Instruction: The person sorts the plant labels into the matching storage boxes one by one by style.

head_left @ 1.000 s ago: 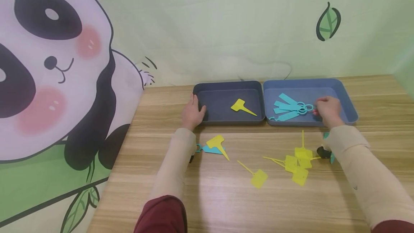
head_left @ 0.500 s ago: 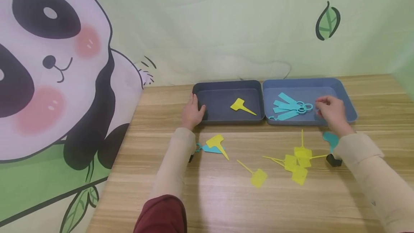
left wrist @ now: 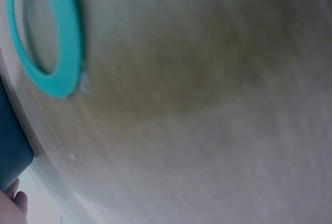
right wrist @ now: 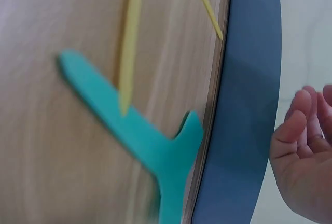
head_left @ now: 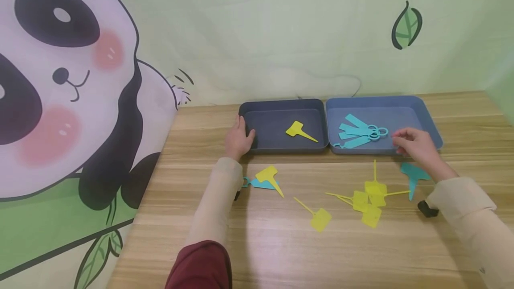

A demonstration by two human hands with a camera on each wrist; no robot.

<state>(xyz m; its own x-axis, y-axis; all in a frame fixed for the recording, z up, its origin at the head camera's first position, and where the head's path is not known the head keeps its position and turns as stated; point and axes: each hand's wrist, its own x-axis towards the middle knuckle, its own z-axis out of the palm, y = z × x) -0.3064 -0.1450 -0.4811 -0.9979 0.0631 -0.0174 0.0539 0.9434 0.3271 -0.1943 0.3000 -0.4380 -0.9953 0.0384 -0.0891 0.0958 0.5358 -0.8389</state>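
Here, dark tray, head view: center of the frame, my left hand rests on its left rim, fingers straight, thumb apart; a yellow tag lies inside.
Blue tray, head view: right of center, turquoise tags lie fanned inside; my right hand hangs by its lower right edge, fingers loosely curved.
Turquoise ring, left wrist view: upper left; my fingertips show lower left.
T-shaped turquoise tag, right wrist view: lower center; my curved fingers, right edge.
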